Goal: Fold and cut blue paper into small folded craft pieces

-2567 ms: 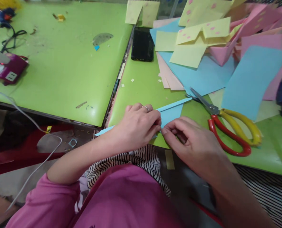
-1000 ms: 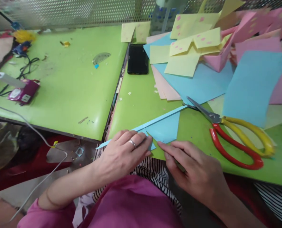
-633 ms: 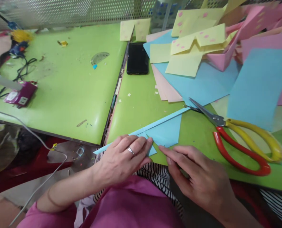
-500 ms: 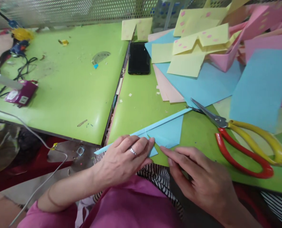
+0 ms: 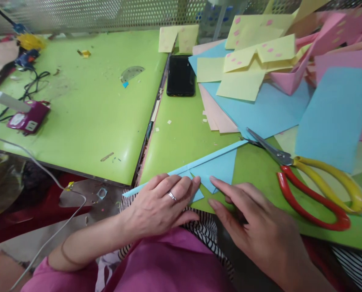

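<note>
A folded light-blue paper (image 5: 218, 166) lies at the near edge of the green table (image 5: 184, 134), with a long narrow strip running up to the right. My left hand (image 5: 161, 202), a ring on one finger, lies flat with fingers stretched out on the paper's left part. My right hand (image 5: 254, 223) has its fingers extended; the index fingertip presses on the paper's lower fold, just right of the left fingertips. Neither hand grips anything.
Scissors (image 5: 309, 182) with red and yellow handles lie to the right, blades toward the strip's tip. A black phone (image 5: 181, 76) lies farther back. Blue, yellow and pink sheets (image 5: 260, 101) pile at the back right. On the left table sit a purple device (image 5: 29, 117), cables and a protractor (image 5: 131, 73).
Both hands went from pinching the paper to lying flatter on it. My right index finger has slid forward onto the fold. The view tilted up a little.
</note>
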Available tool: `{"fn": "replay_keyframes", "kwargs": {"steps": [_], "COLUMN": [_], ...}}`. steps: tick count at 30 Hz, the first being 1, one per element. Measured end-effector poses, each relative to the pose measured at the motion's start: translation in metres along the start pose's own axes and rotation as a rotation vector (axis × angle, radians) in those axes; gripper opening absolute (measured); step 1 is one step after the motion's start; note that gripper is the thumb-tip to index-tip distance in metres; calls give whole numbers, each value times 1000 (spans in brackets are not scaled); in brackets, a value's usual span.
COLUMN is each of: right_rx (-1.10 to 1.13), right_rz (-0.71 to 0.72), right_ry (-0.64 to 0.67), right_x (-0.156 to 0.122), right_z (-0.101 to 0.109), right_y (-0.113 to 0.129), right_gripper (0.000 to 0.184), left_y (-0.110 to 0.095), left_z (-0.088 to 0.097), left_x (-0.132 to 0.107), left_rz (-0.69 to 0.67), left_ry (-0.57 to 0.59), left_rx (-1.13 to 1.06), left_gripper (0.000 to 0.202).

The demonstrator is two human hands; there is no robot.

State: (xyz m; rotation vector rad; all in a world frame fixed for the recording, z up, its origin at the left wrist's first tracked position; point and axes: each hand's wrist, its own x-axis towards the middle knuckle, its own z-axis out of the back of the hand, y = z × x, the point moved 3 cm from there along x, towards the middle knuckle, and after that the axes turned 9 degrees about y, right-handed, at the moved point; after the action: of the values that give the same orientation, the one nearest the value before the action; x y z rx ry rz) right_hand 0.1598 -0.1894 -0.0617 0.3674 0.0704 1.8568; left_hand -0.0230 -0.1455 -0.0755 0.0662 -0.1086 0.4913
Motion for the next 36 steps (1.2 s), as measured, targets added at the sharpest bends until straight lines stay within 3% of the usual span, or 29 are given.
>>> {"fn": "replay_keyframes", "kwargs": {"steps": [6,21,36], "right_rx": [-120,38,50], "right_rz": [-20,128,75], "right_ry": [8,65,36], "right_x": [15,18,19], "right_z": [2,-2,0], "right_y": [3,-4,-4], "right_gripper": [39,37,25], "left_y": [0,1,0], "left_z": [-1,-4,-1], "left_x": [-1,0,2], "left_rz": [0,-6,21], "left_ry": [-37,-10,28], "left_rx": [-5,-6,31], "left_gripper": [61,61,66]}}
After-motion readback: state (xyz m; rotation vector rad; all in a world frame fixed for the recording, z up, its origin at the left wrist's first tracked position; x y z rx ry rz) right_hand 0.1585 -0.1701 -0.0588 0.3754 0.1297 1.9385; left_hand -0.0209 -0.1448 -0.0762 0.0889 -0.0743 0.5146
